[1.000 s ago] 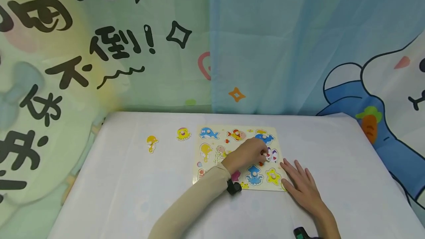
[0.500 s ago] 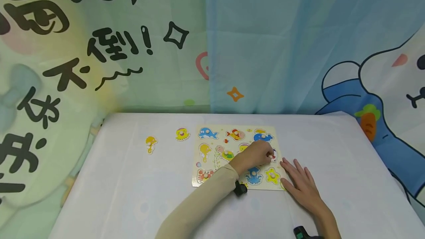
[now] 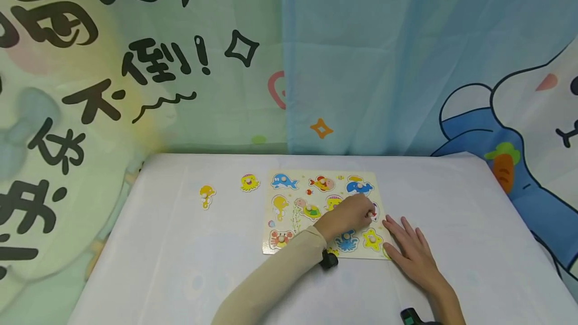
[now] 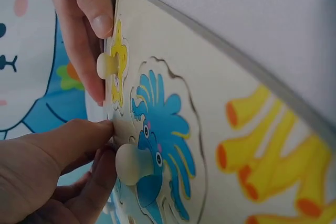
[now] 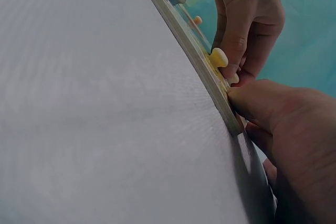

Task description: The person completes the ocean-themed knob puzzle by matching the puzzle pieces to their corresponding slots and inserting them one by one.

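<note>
A flat wooden puzzle board (image 3: 289, 192) with sea-animal pieces lies on the white table. My left hand (image 3: 348, 213) reaches across it and pinches a knobbed puzzle piece (image 3: 374, 211) at its right side; fingers mostly cover that piece, so its animal cannot be told. Just in front are a blue squid-like piece (image 4: 163, 145) and a yellow starfish piece (image 3: 372, 239), both with knobs. My right hand (image 3: 413, 255) rests at the board's right edge, fingers extended and spread; in the right wrist view its thumb (image 5: 254, 100) touches the board's corner.
Two loose pieces, a yellow seahorse (image 3: 206, 196) and a yellow octopus (image 3: 250, 182), lie on the table (image 3: 180, 255) left of the board. Behind the table hangs a printed curtain (image 3: 361, 64).
My left hand has shifted slightly right and down over the board, bringing the pinched piece onto the right-hand spot. The right hand stays put at the edge.
</note>
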### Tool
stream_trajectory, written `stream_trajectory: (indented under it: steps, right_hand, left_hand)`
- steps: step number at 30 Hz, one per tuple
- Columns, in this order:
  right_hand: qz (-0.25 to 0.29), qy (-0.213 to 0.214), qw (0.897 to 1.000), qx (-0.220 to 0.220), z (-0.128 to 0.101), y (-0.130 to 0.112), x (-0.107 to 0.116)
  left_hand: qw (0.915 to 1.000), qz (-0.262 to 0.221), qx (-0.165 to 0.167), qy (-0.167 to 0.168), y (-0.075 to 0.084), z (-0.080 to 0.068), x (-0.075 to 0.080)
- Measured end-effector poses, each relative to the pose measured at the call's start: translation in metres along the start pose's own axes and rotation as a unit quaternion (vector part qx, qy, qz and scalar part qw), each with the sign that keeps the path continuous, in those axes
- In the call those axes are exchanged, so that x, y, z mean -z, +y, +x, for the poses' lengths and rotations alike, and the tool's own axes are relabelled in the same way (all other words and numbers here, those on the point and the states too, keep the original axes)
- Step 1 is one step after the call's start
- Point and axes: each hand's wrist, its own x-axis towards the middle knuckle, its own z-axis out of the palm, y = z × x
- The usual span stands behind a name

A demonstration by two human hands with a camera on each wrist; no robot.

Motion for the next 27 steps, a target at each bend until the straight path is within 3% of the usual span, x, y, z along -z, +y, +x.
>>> stream_trajectory:
  steps: [15, 27]
  right_hand:
    - [-0.001, -0.001, 1.000, 0.004, 0.002, 0.001, 0.001]
    - [-0.002, 0.005, 1.000, -0.001, 0.000, -0.001, 0.000]
  left_hand:
    - [0.9992, 0.038, 0.012, -0.001, 0.006, -0.006, -0.013]
    - [0.9960, 0.080, 0.039, 0.008, 0.021, -0.020, -0.011]
